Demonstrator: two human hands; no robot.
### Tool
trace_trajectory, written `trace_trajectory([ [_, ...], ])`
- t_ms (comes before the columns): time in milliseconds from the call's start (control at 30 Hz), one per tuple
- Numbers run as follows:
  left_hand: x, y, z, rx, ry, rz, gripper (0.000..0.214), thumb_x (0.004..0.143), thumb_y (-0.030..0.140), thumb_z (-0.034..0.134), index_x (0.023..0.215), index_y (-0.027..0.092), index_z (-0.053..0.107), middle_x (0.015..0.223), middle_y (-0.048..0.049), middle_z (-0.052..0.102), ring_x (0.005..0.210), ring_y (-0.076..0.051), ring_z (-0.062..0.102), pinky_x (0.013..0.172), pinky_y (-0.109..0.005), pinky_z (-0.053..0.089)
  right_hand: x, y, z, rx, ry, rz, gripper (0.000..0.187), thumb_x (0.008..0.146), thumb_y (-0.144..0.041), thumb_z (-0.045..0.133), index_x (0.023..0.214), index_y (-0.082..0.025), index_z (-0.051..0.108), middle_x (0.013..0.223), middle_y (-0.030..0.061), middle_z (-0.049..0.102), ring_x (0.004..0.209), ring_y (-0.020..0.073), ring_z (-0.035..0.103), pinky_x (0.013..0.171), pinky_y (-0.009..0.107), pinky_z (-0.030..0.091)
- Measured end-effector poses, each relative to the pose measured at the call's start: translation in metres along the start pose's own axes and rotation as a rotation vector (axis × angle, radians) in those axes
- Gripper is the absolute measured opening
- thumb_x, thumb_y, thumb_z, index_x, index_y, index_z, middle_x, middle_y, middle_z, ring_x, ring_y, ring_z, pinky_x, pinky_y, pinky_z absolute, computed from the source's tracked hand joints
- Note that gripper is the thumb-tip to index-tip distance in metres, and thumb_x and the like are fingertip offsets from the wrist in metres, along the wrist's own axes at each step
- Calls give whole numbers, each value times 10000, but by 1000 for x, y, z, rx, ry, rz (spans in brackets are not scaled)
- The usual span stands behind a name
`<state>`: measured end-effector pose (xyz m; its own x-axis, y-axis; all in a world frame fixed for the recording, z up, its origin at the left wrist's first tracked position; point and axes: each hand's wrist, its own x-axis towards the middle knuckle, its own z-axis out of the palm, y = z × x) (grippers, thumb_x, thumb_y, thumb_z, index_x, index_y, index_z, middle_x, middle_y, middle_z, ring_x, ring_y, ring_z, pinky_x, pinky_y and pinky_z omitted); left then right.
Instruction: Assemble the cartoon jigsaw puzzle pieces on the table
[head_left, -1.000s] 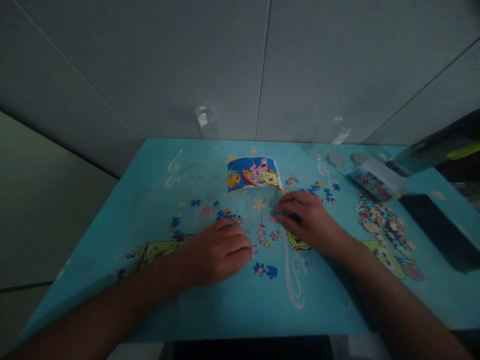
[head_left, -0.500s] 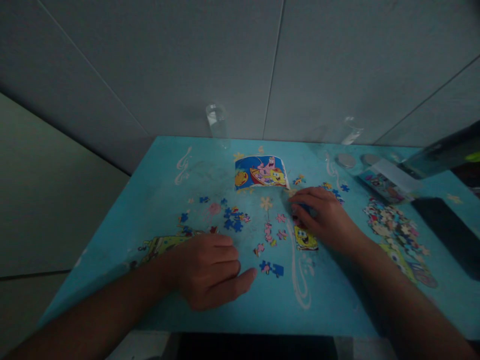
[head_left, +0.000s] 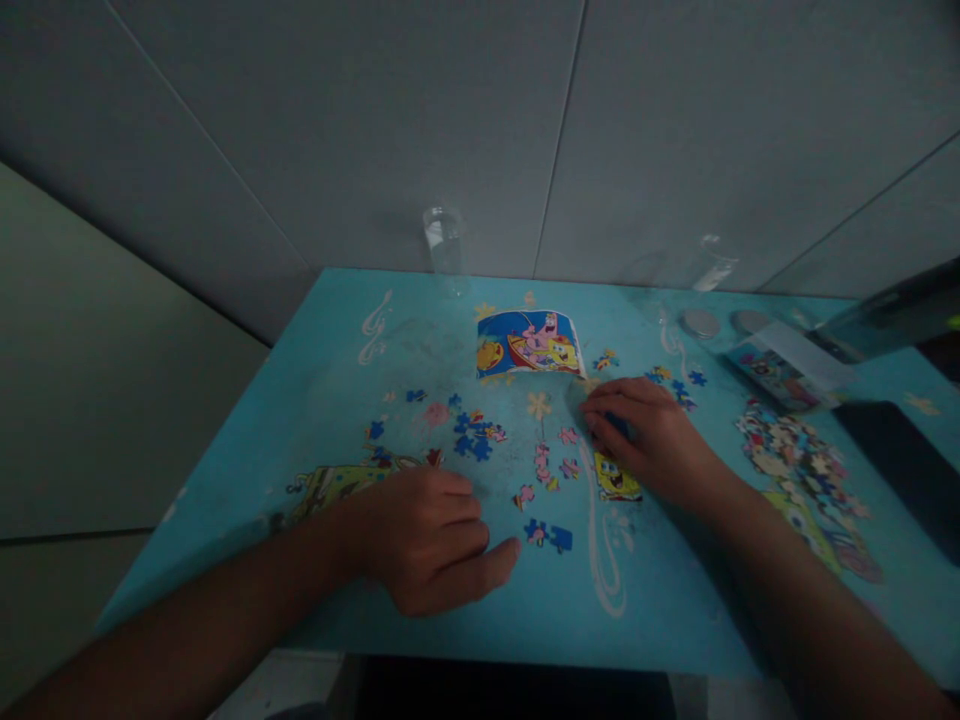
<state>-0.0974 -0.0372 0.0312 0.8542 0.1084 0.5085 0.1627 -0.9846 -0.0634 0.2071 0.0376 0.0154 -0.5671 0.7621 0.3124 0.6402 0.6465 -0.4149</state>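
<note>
Palm down at the front of the table, my left hand [head_left: 431,540] has its fingers loosely curled and its thumb out; nothing shows in it. Its wrist partly covers a yellow character puzzle section [head_left: 334,485]. To the right, my right hand [head_left: 649,430] has thumb and fingers closed on puzzle pieces [head_left: 619,424], partly hidden under them. Below these lies a yellow face section [head_left: 616,482]. Between the hands are loose pink pieces [head_left: 542,462], a blue cluster [head_left: 474,438] and a joined blue pair [head_left: 549,535]. A picture card [head_left: 529,345] lies beyond them.
On the right are a heap of puzzle pieces [head_left: 799,455], a dark phone-like slab [head_left: 904,475] and a box with a picture [head_left: 780,370]. Two round lids [head_left: 700,323] and a clear container [head_left: 712,265] stand behind. Another clear container [head_left: 446,250] stands by the wall.
The whole view has shifted slightly, so everything appears a little further right. Both hands keep nearly the same pose and place on the table.
</note>
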Motion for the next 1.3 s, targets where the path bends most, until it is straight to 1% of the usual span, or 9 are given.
trace_trajectory([
  [200,0,-1,1,-8,-38,-1,115,911,165,628,989,134,706,554,60,510,471,-103,473,408,-317,340,-1,0,1,-3,-12,2,178,975,-270,574,1073,-249,721,1098,79,709,1013,266,650,903,480,515],
  [533,2,-1,0,-3,-20,10,96,885,163,665,957,121,711,552,59,506,465,-102,462,402,-311,336,-2,2,1,-12,-39,-16,187,976,-262,575,1099,-246,715,1122,87,706,1018,271,648,892,491,523],
  [667,2,0,2,6,19,13,75,854,153,692,924,129,705,538,68,469,458,-101,447,401,-312,309,-1,2,1,-10,-28,-22,191,974,-258,575,1102,-250,717,1120,86,708,1012,275,654,890,495,525],
  [867,2,1,1,2,-9,9,92,875,171,667,948,143,715,544,60,476,468,-101,452,409,-314,323,-2,2,2,-11,-35,-14,196,960,-261,590,1101,-259,726,1118,81,714,1016,280,660,892,500,529],
  [1067,4,4,-3,-46,-26,5,146,857,179,688,988,121,714,535,62,476,466,-111,448,403,-323,322,-2,1,4,-2,-53,-31,185,965,-259,591,1094,-264,723,1105,75,712,1001,266,655,898,500,529],
  [1200,2,5,1,-28,-11,-5,83,848,184,687,918,145,706,523,66,456,457,-107,432,397,-314,301,-1,-2,5,4,-70,-49,191,974,-255,582,1102,-264,724,1098,72,712,1001,258,649,908,493,525],
  [1300,0,4,2,-18,-9,4,98,844,175,687,935,142,706,533,66,452,463,-105,426,399,-313,297,-1,-4,5,1,-82,-58,199,980,-263,578,1115,-268,724,1103,72,712,999,260,649,911,495,520],
])
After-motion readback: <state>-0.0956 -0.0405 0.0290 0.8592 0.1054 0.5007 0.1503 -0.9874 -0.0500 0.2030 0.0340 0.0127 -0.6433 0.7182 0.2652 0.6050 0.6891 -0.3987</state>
